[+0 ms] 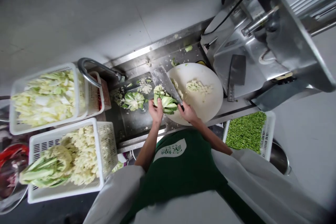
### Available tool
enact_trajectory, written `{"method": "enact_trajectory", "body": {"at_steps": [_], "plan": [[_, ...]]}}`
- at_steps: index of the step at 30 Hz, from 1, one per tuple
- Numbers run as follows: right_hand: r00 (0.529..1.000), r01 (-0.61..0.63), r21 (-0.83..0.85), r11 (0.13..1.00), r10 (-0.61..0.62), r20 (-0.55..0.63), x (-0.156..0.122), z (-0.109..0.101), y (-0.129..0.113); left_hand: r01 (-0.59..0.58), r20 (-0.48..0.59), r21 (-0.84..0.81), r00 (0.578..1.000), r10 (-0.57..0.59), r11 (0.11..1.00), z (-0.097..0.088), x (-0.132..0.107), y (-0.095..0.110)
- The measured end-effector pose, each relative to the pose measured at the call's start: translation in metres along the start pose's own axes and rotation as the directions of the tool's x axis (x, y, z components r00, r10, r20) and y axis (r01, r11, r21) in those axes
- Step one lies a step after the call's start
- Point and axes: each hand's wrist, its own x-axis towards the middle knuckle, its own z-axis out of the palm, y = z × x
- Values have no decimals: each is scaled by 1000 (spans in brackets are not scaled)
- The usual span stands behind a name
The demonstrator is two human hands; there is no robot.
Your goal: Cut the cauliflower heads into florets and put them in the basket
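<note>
My left hand (156, 112) is closed around a trimmed cauliflower (166, 100) with its green stalk and leaves turned up. My right hand (188, 112) grips the handle of a cleaver (166, 81), whose broad blade slants up and left behind the cauliflower. Both hands are over the left edge of a round white cutting board (210, 103). Cut cauliflower florets (198, 86) lie on the board. In the sink (133, 123) to the left is a leafy cauliflower core (133, 100) among scattered crumbs.
A white basket of cauliflower (98, 157) and another of chopped cabbage (77, 91) stand left, near a curved faucet (90, 63). At right, a second cleaver (237, 71) lies on a steel machine (253, 59). Below it sits a basket of chopped greens (245, 133).
</note>
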Motion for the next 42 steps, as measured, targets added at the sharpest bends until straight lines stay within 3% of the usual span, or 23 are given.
{"method": "enact_trajectory", "body": {"at_steps": [9,17,23,25,28,32,37,42], "plan": [[993,24,-55,998,-17,114,-27,-20,-1,29,153,-42,988,-22,999,-4,-9,-17],[988,53,-67,996,-43,149,-11,5,-17,132,182,-65,976,-118,989,-7,12,-38],[971,142,-142,980,-109,214,-11,12,-37,296,185,-170,946,-265,940,-20,9,-56],[970,138,-175,975,-97,223,-11,4,-46,280,166,-137,952,-257,950,-19,1,-50],[969,124,-226,966,-69,238,-10,-17,-53,88,89,-30,992,-85,996,-8,-11,-30],[969,81,-247,966,-18,247,-10,-40,-48,-106,99,163,991,91,981,4,-17,3],[976,20,-203,979,25,218,-12,-34,-36,-121,205,432,978,33,894,4,-3,33],[972,-20,-152,988,55,230,-6,-12,-36,-89,224,566,973,-48,820,17,21,37]]}}
